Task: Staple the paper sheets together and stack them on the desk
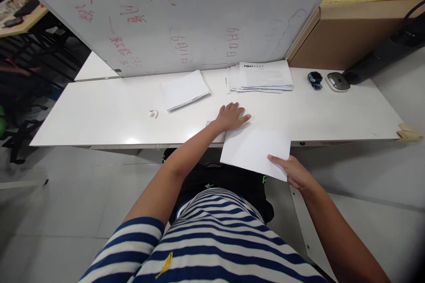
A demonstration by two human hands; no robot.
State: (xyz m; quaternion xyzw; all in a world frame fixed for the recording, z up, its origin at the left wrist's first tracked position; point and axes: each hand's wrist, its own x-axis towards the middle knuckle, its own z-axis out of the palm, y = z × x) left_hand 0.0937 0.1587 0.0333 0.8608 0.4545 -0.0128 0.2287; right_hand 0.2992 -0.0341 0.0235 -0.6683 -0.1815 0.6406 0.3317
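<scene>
My right hand [297,173] grips the near right corner of a white sheet of paper [254,148], thumb on top. The sheet juts out over the table's front edge. At its far left corner, my left hand [231,116] lies flat with fingers spread, close to or touching the paper. Beyond it on the white table [109,101] lies a stack of white paper [186,89], turned at an angle. A second stack, of printed sheets [265,76], sits against the whiteboard.
A whiteboard [199,22] with red writing rises along the table's back edge. To the right are a cardboard box [361,31], a dark watch [314,79], a grey and white rounded device [338,82] and a black cylinder [392,48]. A small white curved piece [153,114] lies left.
</scene>
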